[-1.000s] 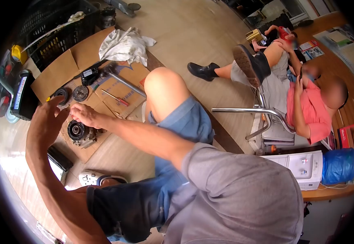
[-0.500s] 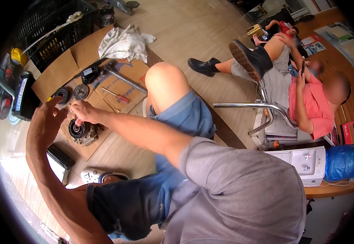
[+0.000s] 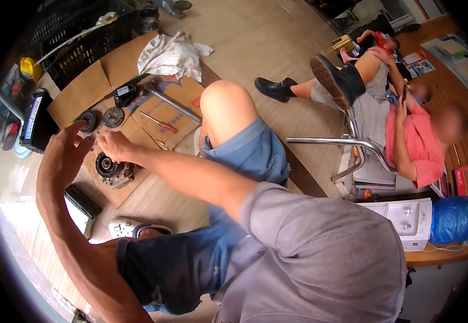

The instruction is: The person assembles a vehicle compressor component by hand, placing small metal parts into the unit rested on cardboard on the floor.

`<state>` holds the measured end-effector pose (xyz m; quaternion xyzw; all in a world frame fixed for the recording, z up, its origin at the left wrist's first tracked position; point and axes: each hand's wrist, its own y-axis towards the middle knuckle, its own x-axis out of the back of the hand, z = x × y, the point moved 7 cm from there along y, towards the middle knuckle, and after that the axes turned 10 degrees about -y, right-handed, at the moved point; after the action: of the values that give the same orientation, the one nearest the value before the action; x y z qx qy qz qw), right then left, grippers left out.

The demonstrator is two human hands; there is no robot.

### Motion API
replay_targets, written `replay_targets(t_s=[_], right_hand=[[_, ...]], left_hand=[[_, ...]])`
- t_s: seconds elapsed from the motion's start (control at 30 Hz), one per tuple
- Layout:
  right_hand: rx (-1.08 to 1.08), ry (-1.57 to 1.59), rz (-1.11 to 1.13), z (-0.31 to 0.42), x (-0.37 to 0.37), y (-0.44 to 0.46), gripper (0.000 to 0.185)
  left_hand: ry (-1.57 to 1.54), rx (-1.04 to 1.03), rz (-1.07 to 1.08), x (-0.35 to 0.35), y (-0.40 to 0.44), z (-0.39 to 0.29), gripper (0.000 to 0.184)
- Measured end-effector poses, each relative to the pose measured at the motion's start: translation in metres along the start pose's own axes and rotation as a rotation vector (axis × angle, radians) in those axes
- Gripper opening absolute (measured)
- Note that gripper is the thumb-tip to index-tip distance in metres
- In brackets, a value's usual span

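Note:
My left hand (image 3: 62,156) is raised over the cardboard, its fingers curved and thumb apart, with nothing visible between them. Beside it, my right hand (image 3: 114,146) has its fingers pinched together; what they hold, if anything, is too small to make out. Just below the right hand stands a metal machine unit (image 3: 120,176) with a round black hub (image 3: 106,164) facing up. Past the fingertips lie a black grooved pulley (image 3: 88,122) and a flat round metal disc (image 3: 113,117). A screwdriver with a red handle (image 3: 168,127) rests on the cardboard sheet (image 3: 78,91).
A white rag (image 3: 172,56) and a metal bar (image 3: 176,105) lie near my right knee. Black crates (image 3: 83,51) stand beyond the cardboard, a black case (image 3: 34,121) at its far side. To the right, a seated person (image 3: 414,134) holds a phone near a water dispenser (image 3: 401,220).
The whole view has shifted slightly. My right hand's fingers have drawn closer together above the hub, while my left hand keeps nearly the same pose beside it.

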<state>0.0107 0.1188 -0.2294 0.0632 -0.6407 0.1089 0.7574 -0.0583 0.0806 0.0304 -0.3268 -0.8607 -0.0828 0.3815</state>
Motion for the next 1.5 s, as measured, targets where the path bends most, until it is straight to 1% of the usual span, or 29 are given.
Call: replay_targets(t_s=[0.1, 0.17, 0.23, 0.27, 0.37, 0.4, 0.5, 0.53, 0.6, 0.63, 0.7, 0.73, 0.83, 0.87, 0.93, 1.03, 1.07, 1.1, 1.17, 1.2, 1.23, 1.27, 1.3, 1.33, 1.37, 1.4, 1.43, 1.47, 1.5], right_hand=[[0.015, 0.592, -0.223, -0.005, 0.025, -0.025, 0.028], [-0.020, 0.780, -0.287, -0.007, 0.033, -0.034, 0.030], [-0.097, 0.763, -0.268, -0.003, 0.035, -0.038, 0.034], [-0.161, 0.632, -0.215, -0.001, 0.034, -0.041, 0.040], [-0.201, 0.407, -0.116, 0.006, 0.052, -0.052, 0.037], [-0.211, 0.370, -0.074, 0.005, 0.052, -0.048, 0.039], [-0.071, 0.149, -0.021, 0.004, 0.023, -0.020, 0.038], [-0.112, 0.361, 0.013, -0.001, 0.021, -0.019, 0.036], [-0.219, 0.790, 0.053, -0.009, 0.019, -0.018, 0.032], [-0.430, 1.369, 0.080, -0.012, 0.008, -0.030, 0.031], [-0.294, 1.301, -0.038, -0.007, 0.020, -0.034, 0.031], [-0.133, 1.114, -0.100, -0.004, 0.028, -0.035, 0.033], [0.112, 0.403, -0.330, 0.014, 0.038, -0.041, 0.038], [0.008, 0.407, -0.301, 0.012, 0.030, -0.041, 0.038], [-0.189, 0.410, -0.238, 0.012, 0.048, -0.054, 0.041], [-0.166, 0.310, -0.169, 0.006, 0.048, -0.034, 0.034], [-0.195, 0.479, -0.085, 0.003, 0.044, -0.031, 0.031], [-0.189, 0.624, -0.068, 0.001, 0.041, -0.026, 0.030], [-0.224, 0.994, -0.051, 0.001, 0.042, -0.029, 0.029], [-0.254, 1.141, -0.040, 0.002, 0.042, -0.031, 0.029], [-0.279, 1.256, -0.042, 0.004, 0.042, -0.035, 0.029], [-0.295, 1.327, -0.050, 0.005, 0.039, -0.037, 0.028], [-0.283, 1.296, -0.070, 0.004, 0.031, -0.040, 0.028], [-0.084, 0.935, -0.212, 0.000, 0.026, -0.036, 0.028], [0.167, 0.432, -0.404, -0.001, -0.001, -0.037, 0.030], [-0.022, 0.682, -0.186, -0.004, 0.007, -0.040, 0.032], [0.046, 0.601, -0.273, 0.000, 0.005, -0.034, 0.036], [0.107, 0.516, -0.364, 0.002, 0.001, -0.029, 0.041], [0.058, 0.433, -0.347, 0.011, 0.030, -0.047, 0.043]], left_hand=[[0.017, -0.020, -0.031, 0.000, 0.001, 0.002, 0.040], [0.029, -0.036, -0.045, 0.000, 0.002, 0.003, 0.041], [0.035, -0.041, -0.052, 0.000, 0.003, 0.005, 0.041], [0.030, -0.029, -0.040, 0.000, 0.002, 0.005, 0.041], [0.027, -0.019, -0.030, 0.001, -0.002, 0.001, 0.041], [0.035, -0.031, -0.044, 0.001, -0.003, 0.002, 0.041], [0.052, -0.044, -0.049, 0.000, -0.003, 0.009, 0.041], [0.062, -0.042, -0.042, 0.001, -0.004, 0.011, 0.041], [0.017, 0.030, -0.034, 0.003, -0.006, 0.011, 0.041], [-0.010, 0.059, -0.031, 0.003, -0.005, 0.010, 0.040], [0.047, -0.008, -0.046, 0.003, -0.003, 0.009, 0.040], [0.058, -0.018, -0.051, 0.003, -0.003, 0.007, 0.041], [0.055, 0.012, -0.025, 0.000, -0.003, 0.001, 0.041], [0.047, 0.034, -0.013, 0.000, -0.003, 0.000, 0.041], [0.004, 0.002, -0.012, -0.004, 0.000, 0.010, 0.041], [0.014, 0.018, -0.035, -0.001, 0.001, 0.016, 0.039], [0.060, -0.016, -0.040, -0.004, 0.004, 0.025, 0.038], [0.117, -0.046, -0.062, -0.004, 0.008, 0.038, 0.038], [0.179, 0.043, -0.065, -0.007, 0.013, 0.050, 0.041], [0.146, 0.027, -0.078, -0.009, 0.016, 0.057, 0.042], [0.113, 0.010, -0.091, -0.012, 0.020, 0.063, 0.043], [0.189, -0.047, -0.093, -0.017, 0.025, 0.064, 0.043], [0.266, -0.105, -0.099, -0.011, 0.023, 0.044, 0.044], [0.223, -0.089, -0.100, -0.005, 0.025, 0.054, 0.044], [0.137, -0.077, -0.042, -0.023, 0.021, 0.044, 0.045], [0.163, 0.006, -0.018, -0.023, 0.023, 0.041, 0.046], [0.185, 0.089, 0.010, -0.024, 0.021, 0.039, 0.047], [0.171, 0.042, -0.034, -0.022, 0.018, 0.032, 0.041], [0.157, -0.012, -0.072, -0.020, 0.015, 0.024, 0.035]])
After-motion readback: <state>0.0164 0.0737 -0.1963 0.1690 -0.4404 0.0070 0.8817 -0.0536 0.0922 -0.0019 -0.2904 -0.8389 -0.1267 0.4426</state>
